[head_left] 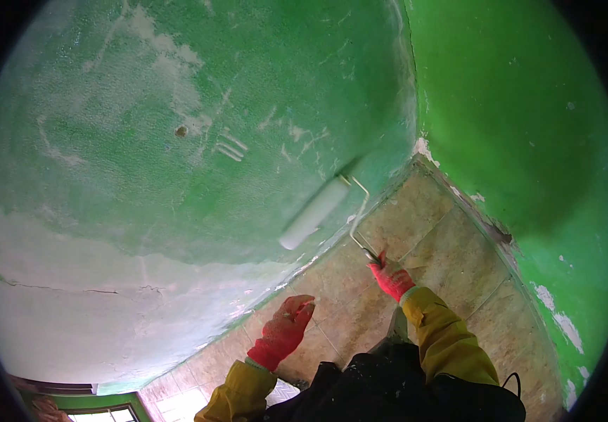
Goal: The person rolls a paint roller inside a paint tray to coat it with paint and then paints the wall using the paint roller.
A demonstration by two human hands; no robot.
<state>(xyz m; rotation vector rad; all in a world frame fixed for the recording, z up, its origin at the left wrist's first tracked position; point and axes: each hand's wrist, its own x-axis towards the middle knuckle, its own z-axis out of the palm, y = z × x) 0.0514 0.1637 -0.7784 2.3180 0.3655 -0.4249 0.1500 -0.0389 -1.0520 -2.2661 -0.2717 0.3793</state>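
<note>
My right hand (392,277), in a red glove, is closed around the dark handle of a paint roller (314,212). The roller's white sleeve lies against the lower part of a green wall (247,211), close to the corner, and its bent wire frame runs down to my grip. Thin whitish paint covers much of this wall, heaviest at the lower left. My left hand (286,329), also gloved in red, hangs in front of the wall's foot with nothing in it. Its fingers are loosely bent and partly apart.
A second green wall (522,105) meets the first at the corner, with chipped patches along its base. Tan floor tiles (430,232) spread between the walls. A small hole (181,131) marks the painted wall. At the lower left is a bright window (110,415).
</note>
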